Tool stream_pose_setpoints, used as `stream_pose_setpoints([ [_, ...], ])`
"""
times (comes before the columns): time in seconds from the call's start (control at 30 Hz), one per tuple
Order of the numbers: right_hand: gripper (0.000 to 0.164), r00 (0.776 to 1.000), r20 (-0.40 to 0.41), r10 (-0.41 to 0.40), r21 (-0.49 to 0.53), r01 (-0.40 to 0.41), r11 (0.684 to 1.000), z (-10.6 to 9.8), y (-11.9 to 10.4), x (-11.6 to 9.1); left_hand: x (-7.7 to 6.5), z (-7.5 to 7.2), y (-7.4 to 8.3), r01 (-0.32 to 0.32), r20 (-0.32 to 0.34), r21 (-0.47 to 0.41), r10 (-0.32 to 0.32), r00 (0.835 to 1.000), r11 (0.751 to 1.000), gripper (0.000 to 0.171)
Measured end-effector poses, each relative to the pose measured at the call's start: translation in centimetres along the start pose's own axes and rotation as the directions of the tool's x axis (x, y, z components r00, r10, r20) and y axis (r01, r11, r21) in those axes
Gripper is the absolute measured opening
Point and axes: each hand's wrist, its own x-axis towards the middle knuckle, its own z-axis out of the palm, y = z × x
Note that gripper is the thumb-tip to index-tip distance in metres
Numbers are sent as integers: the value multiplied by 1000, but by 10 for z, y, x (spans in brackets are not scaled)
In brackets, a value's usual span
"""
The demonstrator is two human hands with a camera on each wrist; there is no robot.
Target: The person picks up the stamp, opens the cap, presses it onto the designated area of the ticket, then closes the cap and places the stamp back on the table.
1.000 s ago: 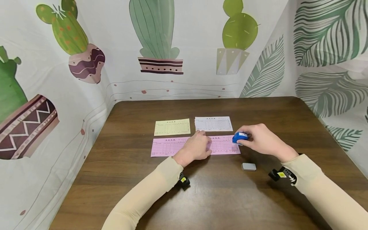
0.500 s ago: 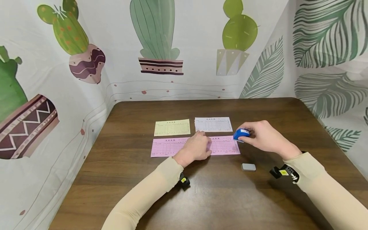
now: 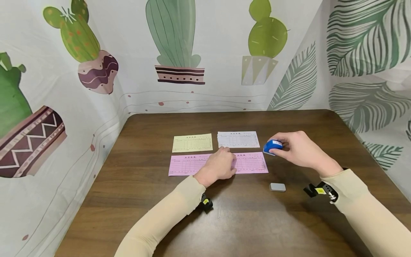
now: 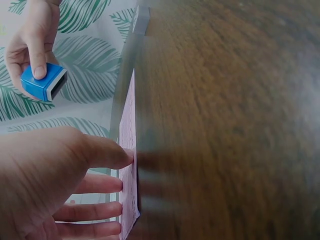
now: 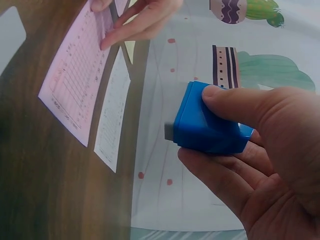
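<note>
My right hand (image 3: pixel 297 151) pinches a blue stamp (image 5: pixel 210 125) between thumb and fingers, its pale stamping end exposed. In the head view the stamp is just past the upper right corner of the pink printed forms (image 3: pixel 252 164), held above the table. A faint reddish mark shows near the lower right corner of the pink paper. My left hand (image 3: pixel 219 164) presses on the middle of the pink strip with fairly straight fingers, hiding part of the print. The left wrist view shows its thumb (image 4: pixel 112 152) and fingertips against the paper.
Behind the pink strip lie a yellow form (image 3: pixel 192 143) at left and a white form (image 3: pixel 238 139) at right. A small grey cap-like block (image 3: pixel 277 187) sits in front of the right end. All rest on a brown wooden table (image 3: pixel 144 130) backed by a cactus-print cloth.
My right hand has lifted the stamp off the right end of the pink paper and drawn it back and to the right. A reddish mark shows where it was. My left hand stays put.
</note>
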Motion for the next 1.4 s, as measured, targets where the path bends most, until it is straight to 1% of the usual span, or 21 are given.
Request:
stream_pose_setpoints([
  [0.27, 23, 1000, -26, 0, -13, -1, 1000, -6, 3, -2, 3, 1, -1, -14, -6, 21, 14, 1000, 1000, 19],
  [0.37, 24, 999, -34, -6, -10, 6, 1000, -9, 4, -3, 4, 1, 0, -29, -34, 18, 30, 999, 999, 19],
  [0.43, 25, 999, -33, -6, -8, 5, 1000, -11, 4, -3, 4, 1, 2, -48, -66, 20, 49, 997, 999, 17],
  [0.47, 25, 999, -35, -5, -11, 4, 1000, -12, 4, -3, 4, 0, 5, -59, -79, 20, 60, 995, 998, 19],
  [0.57, 27, 999, -46, -3, -13, 3, 1000, -16, 5, -4, 7, -3, 19, -109, -116, 17, 110, 987, 994, 33],
  [0.63, 27, 998, -60, -3, -20, 2, 1000, -19, 7, -4, 9, -5, 32, -152, -119, -5, 151, 981, 988, 39],
  [0.77, 28, 996, -85, -5, -40, 2, 999, -23, 9, -4, 15, -8, 60, -254, -97, -16, 251, 963, 967, 41],
  [0.83, 29, 996, -87, -7, -46, 3, 999, -24, 10, -4, 19, -7, 71, -293, -79, -7, 292, 953, 956, 41],
  [0.9, 30, 997, -83, -7, -41, 3, 999, -24, 11, -3, 22, -7, 80, -319, -65, 0, 318, 946, 948, 42],
  [1.03, 30, 996, -87, -4, -27, 2, 1000, -26, 11, -4, 29, -5, 96, -347, -41, -5, 347, 937, 938, 43],
  [1.17, 30, 995, -97, 0, -18, -2, 1000, -28, 11, -6, 32, -1, 109, -355, 0, -8, 355, 935, 935, 40],
  [1.33, 33, 996, -91, -2, -26, 0, 1000, -28, 14, -6, 32, 4, 119, -348, 43, -4, 348, 936, 937, 35],
  [1.4, 33, 996, -89, 3, -30, -5, 1000, -28, 14, -6, 33, 5, 120, -346, 48, -4, 346, 937, 938, 32],
])
